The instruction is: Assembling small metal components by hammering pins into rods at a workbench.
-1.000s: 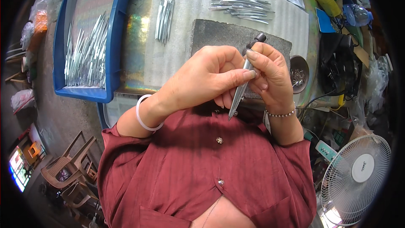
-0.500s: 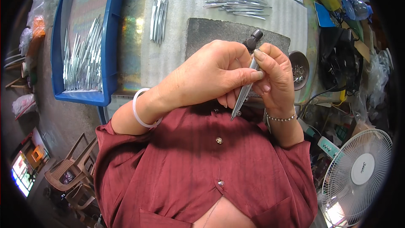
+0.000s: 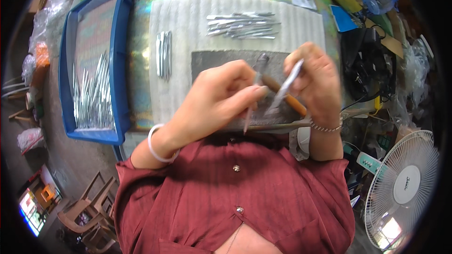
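My left hand [image 3: 223, 96] is closed, thumb against fingers, on a thin slim strip [image 3: 247, 121] that points down toward my shirt and is smeared by motion. My right hand [image 3: 316, 77], also blurred, pinches a flat silvery metal strip [image 3: 286, 89] slanting down to the left. Between and beyond the hands, a hammer with a dark head [image 3: 262, 59] and wooden handle [image 3: 295, 105] lies on a dark grey slab [image 3: 212, 59]. The right hand and its strip partly cover the hammer.
A pale foam sheet [image 3: 183, 11] carries a loose pile of metal strips [image 3: 242, 25] and a smaller row of strips [image 3: 164, 55]. At left, a blue tray [image 3: 121, 66] holds many more. A fan [image 3: 400, 190] stands at right, below black bags [image 3: 360, 63].
My hands have moved apart, the right going right with the silvery strip. They were together on metal strips before. The hammer's handle has come into sight, and the bowl at right is now hidden.
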`<state>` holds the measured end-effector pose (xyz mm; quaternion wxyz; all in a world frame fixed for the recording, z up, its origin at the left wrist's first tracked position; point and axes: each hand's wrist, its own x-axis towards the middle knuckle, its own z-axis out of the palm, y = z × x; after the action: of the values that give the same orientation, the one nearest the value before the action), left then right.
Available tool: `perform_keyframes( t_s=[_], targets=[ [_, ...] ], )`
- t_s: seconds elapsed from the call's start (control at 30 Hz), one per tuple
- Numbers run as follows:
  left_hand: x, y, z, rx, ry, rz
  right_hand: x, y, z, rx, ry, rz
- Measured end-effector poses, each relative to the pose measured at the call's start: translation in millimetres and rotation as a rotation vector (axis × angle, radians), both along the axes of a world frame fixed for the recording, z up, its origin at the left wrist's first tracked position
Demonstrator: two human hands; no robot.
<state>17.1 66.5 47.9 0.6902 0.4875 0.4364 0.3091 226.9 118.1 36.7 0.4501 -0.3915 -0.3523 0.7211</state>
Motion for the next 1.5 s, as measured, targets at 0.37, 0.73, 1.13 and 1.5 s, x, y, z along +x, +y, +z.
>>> perform_keyframes(
  t_s=[0.37, 0.73, 1.13, 1.5],
  targets=[
    [-22, -39, -15, -0.077, -0.642, 0.660, 77, 151, -58, 0.487, -1.288, 0.229],
    [8, -40, -36, -0.442, -0.871, 0.507, -8, -32, -6, 0.253, 0.111, 0.449],
    [-3, -74, -21, 0.265, 0.120, 0.194, -32, -57, -7, 0.005, -0.030, 0.437],
    [-12, -73, -27, -0.319, -0.417, 0.086, -41, -51, -11, -0.223, -0.007, 0.499]
  ],
)
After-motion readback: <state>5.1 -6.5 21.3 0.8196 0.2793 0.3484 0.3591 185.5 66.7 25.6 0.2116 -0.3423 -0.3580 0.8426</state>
